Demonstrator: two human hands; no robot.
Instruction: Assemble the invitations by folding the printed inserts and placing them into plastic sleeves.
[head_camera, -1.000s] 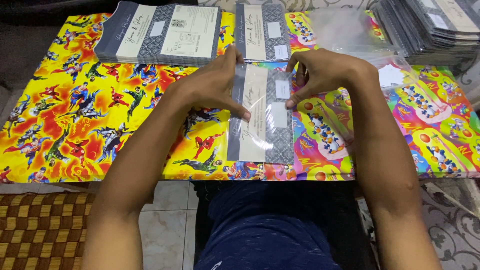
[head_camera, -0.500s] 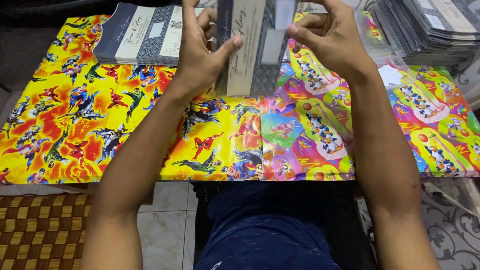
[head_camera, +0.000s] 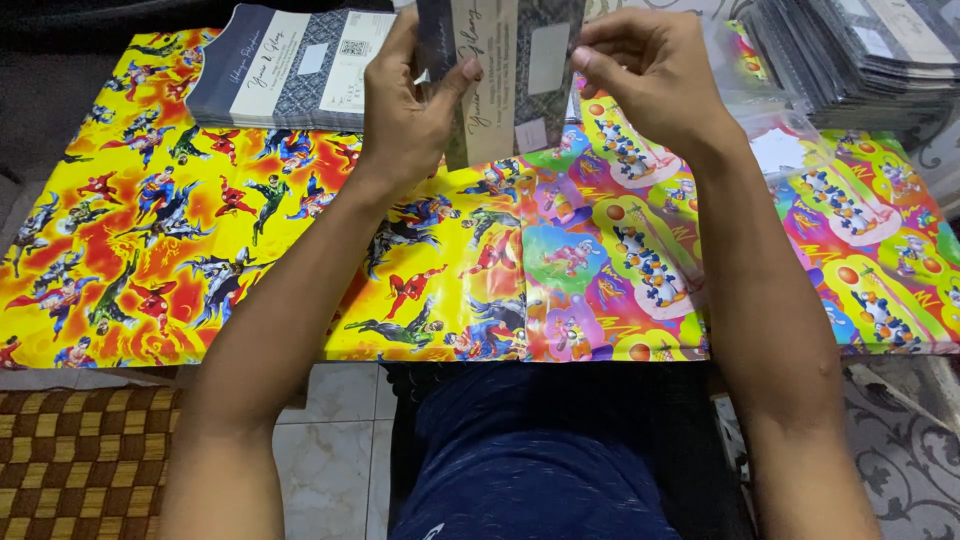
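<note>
Both hands are raised above the far middle of the table, holding one card packet (head_camera: 500, 70) upright between them. It is a dark grey patterned piece with a cream band down its middle, and it appears to sit in a clear sleeve, though the glare makes that hard to confirm.

Left hand (head_camera: 405, 105): thumb lies across the near face of the packet at its left edge, the other fingers wrapped behind. A firm pinch, fingers pressed together, not spread.

Right hand (head_camera: 650, 75): thumb and forefinger pinch at the packet's upper right corner; the remaining fingers curl loosely behind. What the tips nip, a sleeve flap or the card itself, I cannot tell.

Key relation: the packet's long axis runs near-to-far and tilts up toward the camera, so its lower end hangs just over the table while its top runs out of view. It sits between the two hands, the left carrying most of it, the right only at the corner. Both hands are equally close; neither has to reach.

Around them:
- patterned table cover (head_camera: 250, 250), yellow with cartoon figures on the left, multicoloured on the right.
- flat stack of like cards (head_camera: 290, 70) at far left, just beside the left hand, lying down.
- taller pile of sleeved packets (head_camera: 860, 60) at far right, well apart from the right hand.
- loose clear sleeves (head_camera: 775, 140) lie near the right wrist.
</note>
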